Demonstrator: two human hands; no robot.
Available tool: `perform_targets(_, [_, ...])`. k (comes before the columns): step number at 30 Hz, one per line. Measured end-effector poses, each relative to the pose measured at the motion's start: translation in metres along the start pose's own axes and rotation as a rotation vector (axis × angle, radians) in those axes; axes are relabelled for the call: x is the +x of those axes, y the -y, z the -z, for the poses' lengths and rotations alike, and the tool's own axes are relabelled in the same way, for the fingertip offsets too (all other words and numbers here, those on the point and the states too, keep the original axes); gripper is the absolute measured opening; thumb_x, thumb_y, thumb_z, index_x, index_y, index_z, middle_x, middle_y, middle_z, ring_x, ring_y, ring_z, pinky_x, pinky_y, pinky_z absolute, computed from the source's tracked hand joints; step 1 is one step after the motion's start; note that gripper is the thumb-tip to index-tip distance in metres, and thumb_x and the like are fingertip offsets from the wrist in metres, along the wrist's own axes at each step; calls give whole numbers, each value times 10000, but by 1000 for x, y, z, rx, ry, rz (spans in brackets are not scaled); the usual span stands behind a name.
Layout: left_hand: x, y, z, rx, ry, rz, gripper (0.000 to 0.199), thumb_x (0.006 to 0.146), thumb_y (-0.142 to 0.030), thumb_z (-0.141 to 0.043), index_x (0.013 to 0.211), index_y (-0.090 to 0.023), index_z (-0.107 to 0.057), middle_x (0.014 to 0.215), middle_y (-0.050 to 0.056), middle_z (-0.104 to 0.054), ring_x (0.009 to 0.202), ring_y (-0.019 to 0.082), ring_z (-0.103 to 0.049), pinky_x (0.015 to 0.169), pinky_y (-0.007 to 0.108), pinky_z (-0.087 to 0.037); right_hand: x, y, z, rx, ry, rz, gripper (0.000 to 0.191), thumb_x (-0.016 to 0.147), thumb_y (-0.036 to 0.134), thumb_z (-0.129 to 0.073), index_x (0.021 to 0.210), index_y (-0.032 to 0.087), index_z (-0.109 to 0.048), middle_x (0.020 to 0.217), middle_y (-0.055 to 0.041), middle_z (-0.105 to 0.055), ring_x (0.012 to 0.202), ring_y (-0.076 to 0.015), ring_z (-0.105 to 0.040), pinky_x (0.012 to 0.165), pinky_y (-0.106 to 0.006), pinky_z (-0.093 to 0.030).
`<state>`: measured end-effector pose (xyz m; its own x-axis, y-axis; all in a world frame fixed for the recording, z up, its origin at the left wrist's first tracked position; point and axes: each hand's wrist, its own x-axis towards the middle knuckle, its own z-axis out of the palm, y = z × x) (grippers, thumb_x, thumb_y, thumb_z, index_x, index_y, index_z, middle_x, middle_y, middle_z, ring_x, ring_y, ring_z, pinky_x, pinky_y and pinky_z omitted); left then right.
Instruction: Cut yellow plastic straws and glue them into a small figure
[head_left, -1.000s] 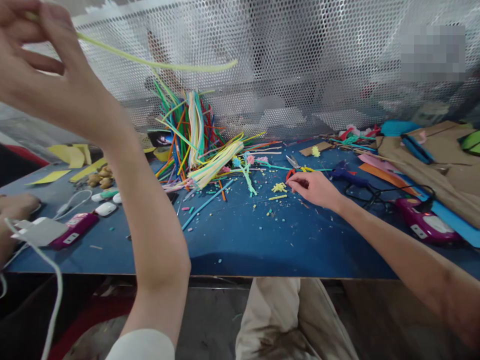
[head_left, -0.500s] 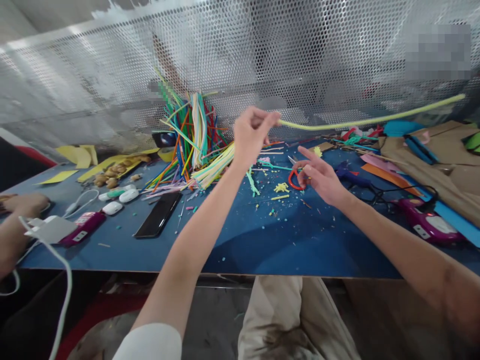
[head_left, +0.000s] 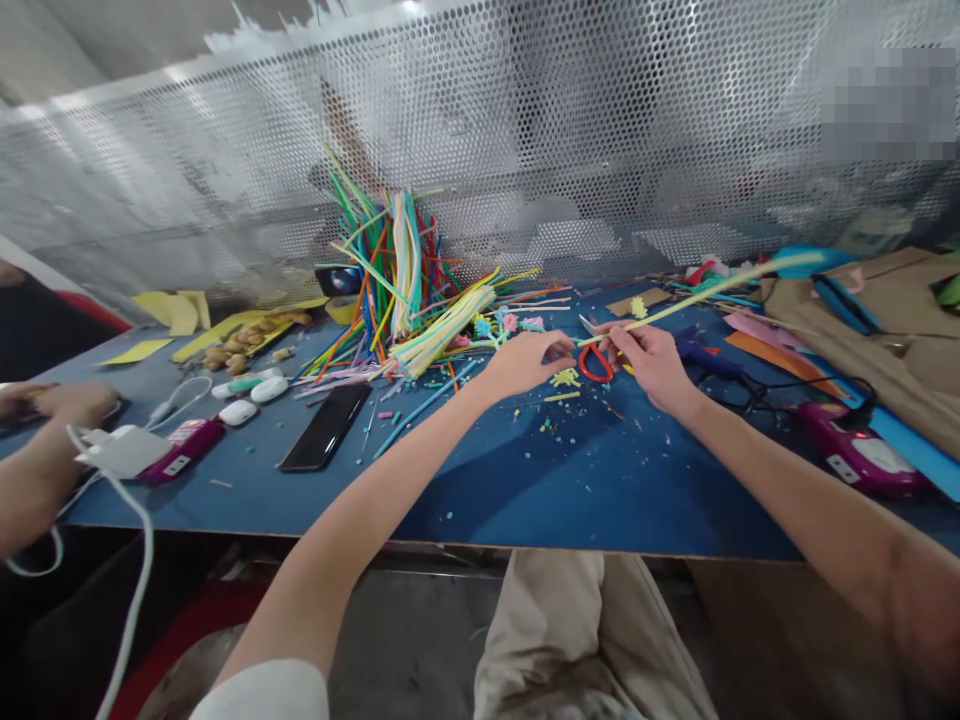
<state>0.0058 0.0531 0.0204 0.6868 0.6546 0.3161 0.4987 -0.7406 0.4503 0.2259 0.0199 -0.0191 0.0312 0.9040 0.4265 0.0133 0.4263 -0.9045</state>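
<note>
A long pale-yellow pipe cleaner (head_left: 712,292) slants up to the right above the table. My right hand (head_left: 654,365) pinches it near its lower left end between thumb and fingers. Right at that end are the curled fingertips of my left hand (head_left: 525,362), closed on the tip as far as I can see. Red-handled scissors (head_left: 596,366) lie just below the pipe cleaner, beside my right fingers. A small yellow bent pipe-cleaner piece (head_left: 566,378) rests under my left fingers. Behind my left hand are pink and blue-green twisted pieces (head_left: 510,323).
A bundle of pale pipe cleaners (head_left: 446,330) lies before a colourful upright bunch (head_left: 382,255). Left are a black phone (head_left: 324,428), a purple power strip (head_left: 182,450) and another person's hand (head_left: 82,402). Right are a blue glue gun (head_left: 705,358) and cardboard (head_left: 900,300). Perforated metal (head_left: 600,130) stands behind.
My left hand has come down towards the table with the pipe cleaner's end. My right hand, previously empty with its index finger extended, now grips the pipe cleaner. A blue pipe cleaner shows beside my left forearm.
</note>
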Motion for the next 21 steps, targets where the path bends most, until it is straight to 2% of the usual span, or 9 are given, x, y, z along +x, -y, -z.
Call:
perform_targets(4, [-31,-4,-5,108,-12,22,237,935,-398,-547,1043,-218,-657,957,23,-725,870,166,-664,812,291,-484,-1,0,0,-124,4,27,369,884,526,-601,950,191,-742,784,-32,-665,568,-113,-517,540,-262,-456])
perform_targets(7, [-38,-11,-8,226,-8,4,205,939,-364,-539,1040,-237,-665,993,18,-719,933,188,-649,842,307,-478,-2,-2,0,-186,-9,36,393,901,533,-564,964,187,-738,734,-29,-653,577,-134,-546,544,-271,-473])
perform_targets(10, [-31,-11,-8,291,-21,-1,206,959,-318,-500,1059,-240,-663,1050,19,-712,978,195,-640,867,317,-476,-3,-3,1,-295,-47,59,402,929,519,-512,985,184,-728,760,-42,-685,611,-160,-598,578,-290,-498])
perform_targets(15, [-15,3,-12,377,-37,-7,214,952,-286,-513,1067,-203,-674,1065,57,-692,1022,208,-618,911,330,-458,-4,-2,5,-556,-57,157,316,933,426,-527,967,196,-740,964,-62,-751,802,-203,-678,756,-327,-512])
perform_targets(21, [-4,17,-22,502,-9,-39,257,935,-376,-550,1075,-226,-706,1071,76,-644,1015,222,-558,915,349,-422,-4,-1,5,-613,-35,152,256,904,385,-565,990,202,-721,930,-61,-752,720,-192,-669,680,-323,-507])
